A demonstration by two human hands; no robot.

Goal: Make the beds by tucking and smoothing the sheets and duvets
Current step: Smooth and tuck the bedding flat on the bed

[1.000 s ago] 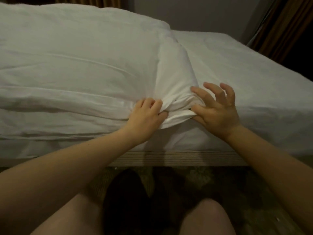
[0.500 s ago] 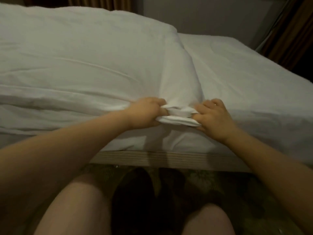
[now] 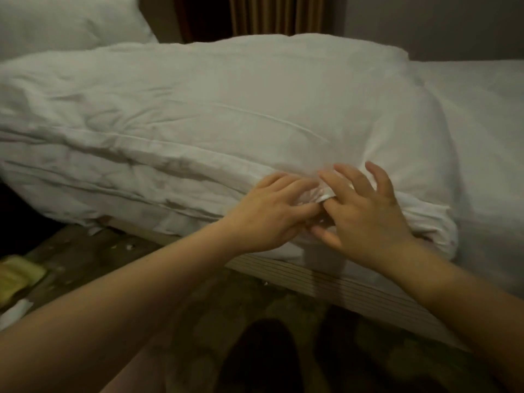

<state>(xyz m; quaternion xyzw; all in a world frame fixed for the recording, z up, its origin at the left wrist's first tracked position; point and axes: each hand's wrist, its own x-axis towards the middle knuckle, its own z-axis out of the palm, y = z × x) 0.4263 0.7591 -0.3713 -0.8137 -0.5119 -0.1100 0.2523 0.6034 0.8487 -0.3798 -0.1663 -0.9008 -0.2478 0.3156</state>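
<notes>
Left hand: fingers extended and close together, lying flat on the lower edge of the duvet. Grip released, nothing enclosed.

Right hand: fingers spread and slightly bent, thumb pointing left, resting on the same edge. Also released. The two hands nearly touch. Both are motion-blurred, so fine finger contact cannot be resolved.

One small bunched fold of white cloth shows between the two hands, under the right index finger.

One duvet, white and creased, lies folded in layers along the near side of the bed. Its right end stops just past the right hand.

One sheet, white and smooth, covers the mattress to the right of the duvet.

One pillow sits at far left, behind the duvet.

One bed frame, ribbed wood, runs below the hands.

One curtain hangs behind the bed.

On the floor at left: one yellow-green item and one white scrap.
</notes>
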